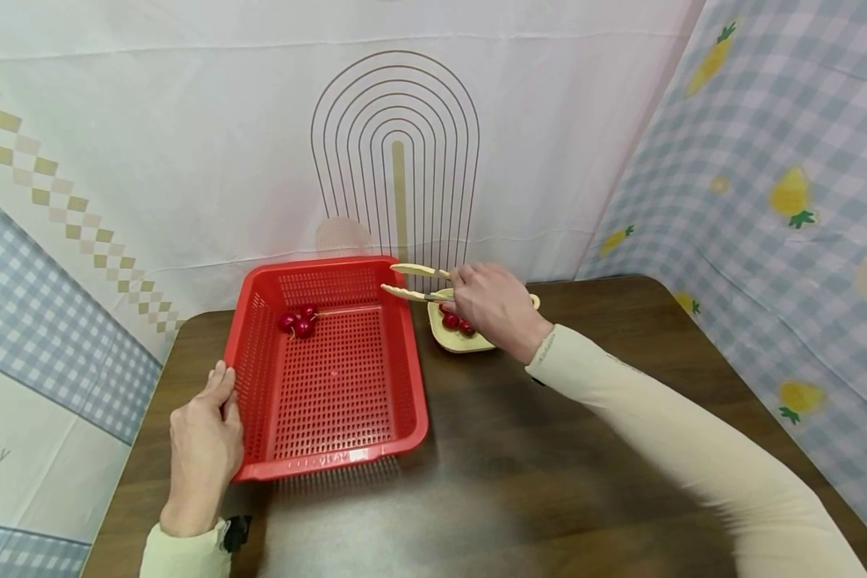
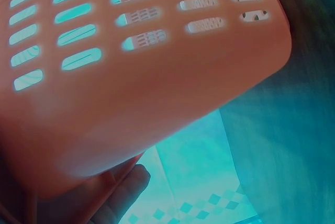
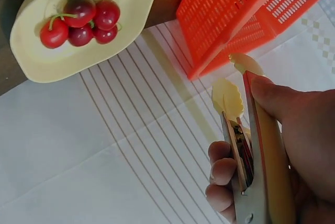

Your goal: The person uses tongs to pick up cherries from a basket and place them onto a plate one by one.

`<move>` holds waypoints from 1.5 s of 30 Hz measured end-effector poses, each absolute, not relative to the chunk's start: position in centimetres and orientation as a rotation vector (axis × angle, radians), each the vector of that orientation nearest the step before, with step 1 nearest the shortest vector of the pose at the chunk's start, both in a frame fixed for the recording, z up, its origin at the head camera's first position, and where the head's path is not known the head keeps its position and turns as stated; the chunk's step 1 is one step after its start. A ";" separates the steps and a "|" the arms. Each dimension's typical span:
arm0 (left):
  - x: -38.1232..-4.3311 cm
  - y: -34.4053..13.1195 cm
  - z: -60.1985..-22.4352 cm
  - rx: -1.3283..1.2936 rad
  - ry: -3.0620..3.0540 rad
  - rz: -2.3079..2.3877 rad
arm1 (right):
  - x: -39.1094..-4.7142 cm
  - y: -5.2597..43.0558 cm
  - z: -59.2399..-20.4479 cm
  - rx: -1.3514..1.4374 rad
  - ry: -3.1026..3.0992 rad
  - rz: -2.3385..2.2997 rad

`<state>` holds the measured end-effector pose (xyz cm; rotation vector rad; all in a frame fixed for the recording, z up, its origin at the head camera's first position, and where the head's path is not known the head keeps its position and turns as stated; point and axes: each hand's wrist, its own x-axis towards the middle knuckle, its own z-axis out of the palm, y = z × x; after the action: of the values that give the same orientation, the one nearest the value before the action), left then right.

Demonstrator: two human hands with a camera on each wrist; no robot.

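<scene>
My left hand (image 1: 205, 433) grips the left rim of a red plastic basket (image 1: 412, 377) with perforated walls; its fingertips (image 2: 137, 178) show below the rim in the left wrist view. Three dark red cherries (image 1: 304, 327) lie together in the basket's back left part. In my right hand (image 1: 502, 309) is a pair of pale yellow tongs (image 3: 273, 156), held round the handles. The tong tips stand apart with nothing between them, over the basket's back right rim. Below this hand, several cherries (image 3: 79, 14) sit in a small cream dish (image 3: 120, 48), partly hidden in the head view.
Both the basket and the dish stand on a dark wooden table (image 1: 520, 482), the dish just right of the basket. A white patterned cloth (image 1: 224, 160) hangs behind the table, and a blue checked cloth (image 1: 751, 160) hangs on the right.
</scene>
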<state>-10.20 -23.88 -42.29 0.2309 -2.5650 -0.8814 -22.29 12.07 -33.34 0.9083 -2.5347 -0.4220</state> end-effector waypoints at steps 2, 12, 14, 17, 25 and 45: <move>-10.2 -23.9 -42.3 0.234 -2.564 -0.885 | -22.4 11.7 -33.3 0.919 -2.535 -0.428; -10.3 -23.8 -42.4 0.236 -2.559 -0.877 | -23.2 9.9 -33.3 0.940 -2.549 -0.446; -10.3 -23.8 -42.4 0.232 -2.555 -0.875 | -23.3 9.5 -33.4 0.952 -2.559 -0.452; -10.3 -23.8 -42.4 0.231 -2.551 -0.871 | -23.4 8.9 -33.5 0.966 -2.568 -0.448; -10.3 -23.9 -42.4 0.206 -2.532 -0.868 | -23.6 7.1 -33.7 0.991 -2.572 -0.451; -10.3 -24.1 -42.4 0.185 -2.532 -0.878 | -24.7 3.7 -34.7 1.055 -2.580 -0.497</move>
<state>-10.26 -24.09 -42.39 0.1854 -2.5320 -0.8784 -24.70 3.68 -34.68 1.0549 -2.5797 -0.4966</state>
